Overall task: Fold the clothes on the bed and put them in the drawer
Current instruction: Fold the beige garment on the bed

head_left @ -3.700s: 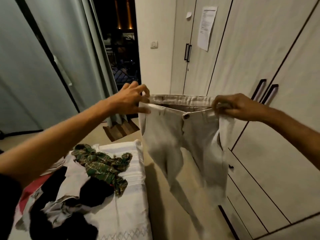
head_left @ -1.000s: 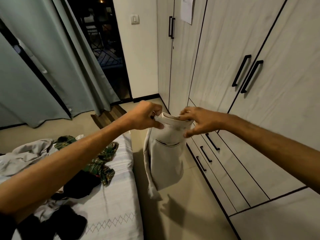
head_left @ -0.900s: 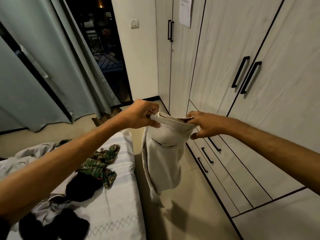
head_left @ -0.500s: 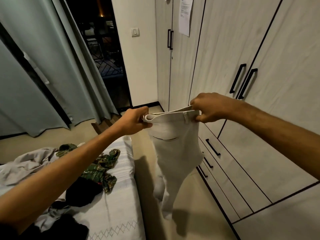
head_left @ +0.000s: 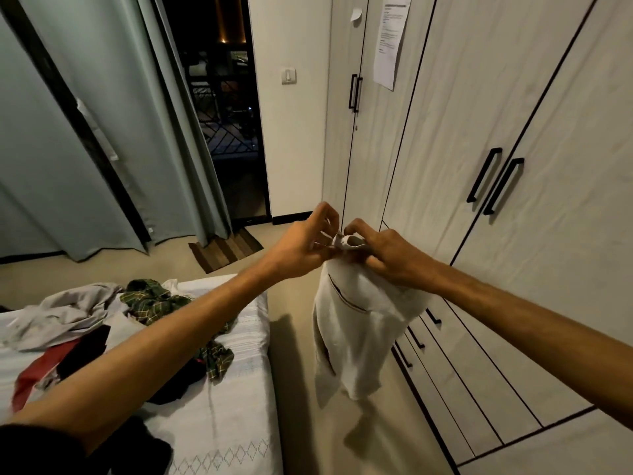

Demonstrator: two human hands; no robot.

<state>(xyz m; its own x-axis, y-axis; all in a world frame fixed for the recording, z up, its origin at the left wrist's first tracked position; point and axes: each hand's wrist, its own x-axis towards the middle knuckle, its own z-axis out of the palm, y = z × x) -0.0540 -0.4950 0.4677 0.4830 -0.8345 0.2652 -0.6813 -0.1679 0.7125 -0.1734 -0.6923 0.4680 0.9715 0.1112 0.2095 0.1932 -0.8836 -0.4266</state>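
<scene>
Pale beige trousers (head_left: 356, 330) hang in the air between the bed and the wardrobe, folded in half, a back pocket facing me. My left hand (head_left: 301, 241) and my right hand (head_left: 380, 252) are close together at the top and both pinch the bunched waistband. The trouser legs dangle above the floor. On the white bed (head_left: 222, 423) at lower left lies a heap of clothes: a grey garment (head_left: 65, 313), a green checked shirt (head_left: 161, 303), and red and black pieces (head_left: 68, 358). Drawers (head_left: 455, 371) with black handles sit low in the wardrobe, all closed.
Tall pale wardrobe doors (head_left: 513, 132) fill the right side. Green curtains (head_left: 102, 132) and a dark open balcony door (head_left: 222, 114) stand at the back, with a striped mat (head_left: 226, 250) on the floor there. A narrow strip of beige floor (head_left: 294, 389) runs between bed and wardrobe.
My hands have come together at the waistband, which was stretched wide between them half a second ago. The trousers now hang narrower and a little lower.
</scene>
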